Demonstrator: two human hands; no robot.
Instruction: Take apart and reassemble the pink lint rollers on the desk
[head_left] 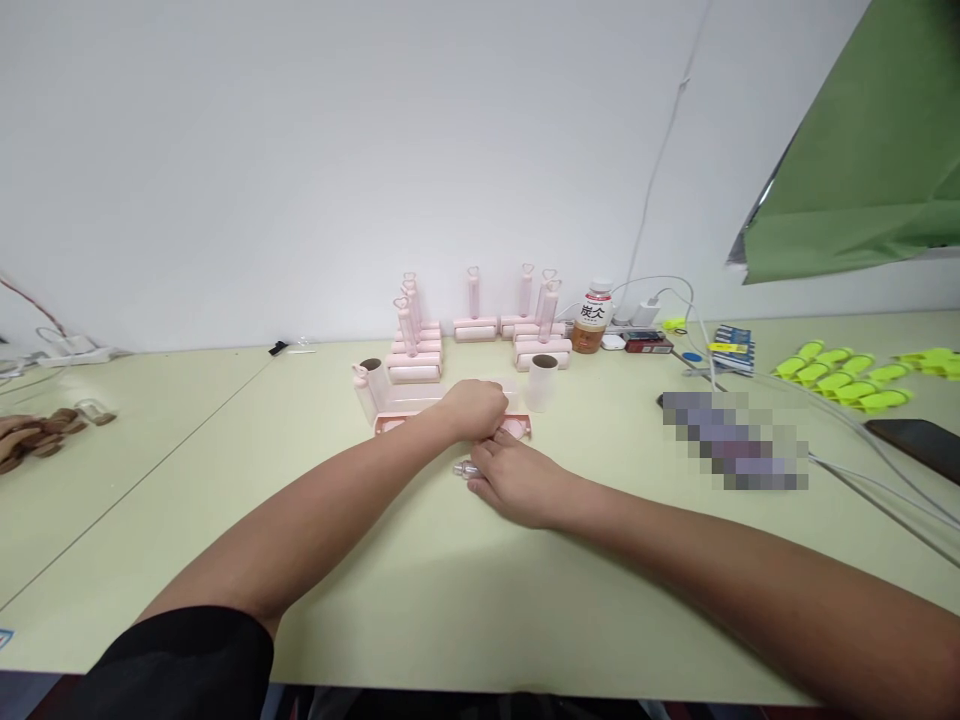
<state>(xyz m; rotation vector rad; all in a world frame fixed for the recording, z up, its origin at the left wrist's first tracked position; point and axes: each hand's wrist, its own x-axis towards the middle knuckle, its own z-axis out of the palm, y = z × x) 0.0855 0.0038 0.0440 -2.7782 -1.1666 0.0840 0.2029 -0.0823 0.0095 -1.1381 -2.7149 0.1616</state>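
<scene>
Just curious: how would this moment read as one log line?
left hand: on pink tray | right hand: on table, small clear piece at fingertips | pink rollers behind

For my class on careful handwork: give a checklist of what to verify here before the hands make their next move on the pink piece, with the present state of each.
1. Left hand rests on the pink piece lying flat on the table: ok.
2. Right hand is beside it, touching the left hand: ok.
3. Small silvery part is under the right hand's fingers; whether it is gripped: cannot tell.
4. Loose roll stands upright just behind the piece, apart from both hands: ok.
5. Cables lie on the table well to the right, away from the hands: ok.
6. Whether the pink piece is fully assembled: cannot tell, the hands cover it.
</scene>
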